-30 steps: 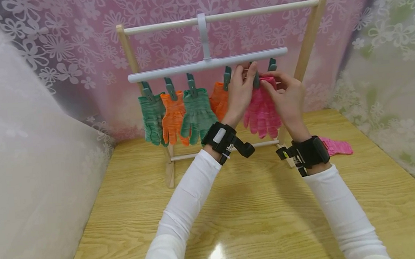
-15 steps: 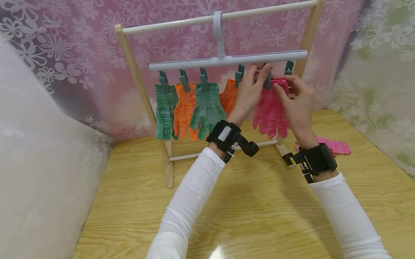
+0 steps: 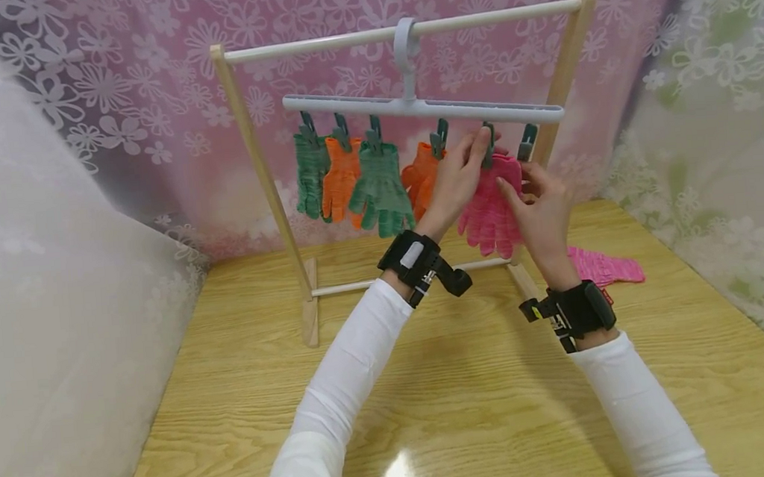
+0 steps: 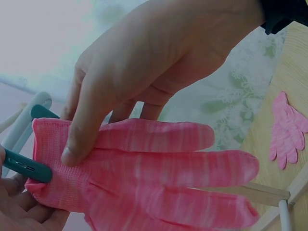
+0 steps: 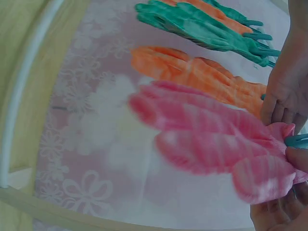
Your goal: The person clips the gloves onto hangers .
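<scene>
My left hand (image 3: pixel 456 182) pinches a dark green clothes clip (image 4: pixel 30 166) under the white hanger (image 3: pixel 372 107). The clip sits over the ribbed cuff of a pink knitted glove (image 3: pixel 485 211), whose fingers hang down. From the other side, my right hand (image 3: pixel 546 209) pinches that glove near its cuff; in the left wrist view its thumb (image 4: pixel 77 144) lies on the front and the other fingers are behind. To the left, green gloves (image 3: pixel 381 182) and orange gloves (image 3: pixel 342 174) hang from their own clips. Beside my right hand, another clip (image 3: pixel 527 142) hangs without a glove.
The hanger hooks over the rail (image 3: pixel 506 17) of a wooden rack (image 3: pixel 250 151). Another pink glove (image 3: pixel 608 267) lies on the wooden table (image 3: pixel 436 414) at right, partly behind my right wrist. Pale flowered curtains (image 3: pixel 744 127) stand around the back and sides.
The hanger has shifted right, then tilted so its right end is lower. My hands have moved right with the pink glove, and the right hand has slipped slightly down it.
</scene>
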`<state>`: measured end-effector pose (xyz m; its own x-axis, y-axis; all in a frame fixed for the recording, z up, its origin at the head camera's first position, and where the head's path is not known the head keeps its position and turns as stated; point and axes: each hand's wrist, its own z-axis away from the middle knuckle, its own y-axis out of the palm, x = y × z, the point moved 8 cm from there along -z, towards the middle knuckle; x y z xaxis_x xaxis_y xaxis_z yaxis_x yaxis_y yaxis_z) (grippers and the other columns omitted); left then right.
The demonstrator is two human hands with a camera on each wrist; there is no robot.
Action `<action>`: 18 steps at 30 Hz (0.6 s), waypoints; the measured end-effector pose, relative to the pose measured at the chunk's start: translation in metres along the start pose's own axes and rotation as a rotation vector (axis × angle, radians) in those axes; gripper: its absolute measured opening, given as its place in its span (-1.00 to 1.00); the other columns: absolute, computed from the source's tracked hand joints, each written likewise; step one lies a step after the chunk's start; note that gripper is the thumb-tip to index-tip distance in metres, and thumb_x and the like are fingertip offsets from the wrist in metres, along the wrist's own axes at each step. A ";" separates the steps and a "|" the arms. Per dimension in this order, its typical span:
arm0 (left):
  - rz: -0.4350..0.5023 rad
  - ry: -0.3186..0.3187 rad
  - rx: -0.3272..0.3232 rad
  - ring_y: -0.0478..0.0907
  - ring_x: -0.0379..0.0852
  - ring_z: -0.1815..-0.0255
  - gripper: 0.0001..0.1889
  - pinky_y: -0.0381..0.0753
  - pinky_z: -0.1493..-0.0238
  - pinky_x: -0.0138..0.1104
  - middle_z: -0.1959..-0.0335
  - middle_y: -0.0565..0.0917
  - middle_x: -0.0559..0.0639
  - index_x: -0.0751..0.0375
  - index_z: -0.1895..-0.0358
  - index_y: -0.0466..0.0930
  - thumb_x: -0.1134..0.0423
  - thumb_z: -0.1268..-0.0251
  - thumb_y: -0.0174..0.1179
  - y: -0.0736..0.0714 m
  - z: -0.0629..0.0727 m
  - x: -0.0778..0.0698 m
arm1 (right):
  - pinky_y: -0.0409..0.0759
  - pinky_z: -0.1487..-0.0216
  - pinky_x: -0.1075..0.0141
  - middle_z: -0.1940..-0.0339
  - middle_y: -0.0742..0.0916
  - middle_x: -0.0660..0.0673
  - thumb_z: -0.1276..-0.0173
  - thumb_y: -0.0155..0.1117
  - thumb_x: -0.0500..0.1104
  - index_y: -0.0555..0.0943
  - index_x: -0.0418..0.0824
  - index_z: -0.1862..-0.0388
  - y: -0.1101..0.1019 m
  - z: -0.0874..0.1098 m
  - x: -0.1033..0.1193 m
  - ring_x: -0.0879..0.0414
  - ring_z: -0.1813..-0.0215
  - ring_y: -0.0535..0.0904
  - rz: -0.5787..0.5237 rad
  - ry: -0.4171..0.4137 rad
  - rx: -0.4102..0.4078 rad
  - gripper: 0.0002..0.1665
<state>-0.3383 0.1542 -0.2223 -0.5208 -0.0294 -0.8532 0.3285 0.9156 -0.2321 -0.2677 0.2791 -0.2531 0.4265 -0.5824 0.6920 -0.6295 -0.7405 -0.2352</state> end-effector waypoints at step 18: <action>-0.075 -0.001 -0.017 0.56 -0.06 -0.16 -0.58 0.51 -0.09 -0.40 -0.22 0.62 0.12 0.19 -0.33 0.51 0.04 -0.70 -0.14 -0.006 0.025 0.031 | 0.49 0.35 0.72 0.27 0.79 -0.40 -0.32 0.48 -0.25 0.76 -0.43 0.05 0.000 0.035 -0.038 0.67 0.40 0.56 0.027 0.011 0.117 -0.70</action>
<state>-0.3364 0.1381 -0.2588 -0.5425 -0.0984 -0.8343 0.2753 0.9174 -0.2872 -0.2614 0.2901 -0.3033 0.4026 -0.5992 0.6919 -0.5605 -0.7590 -0.3312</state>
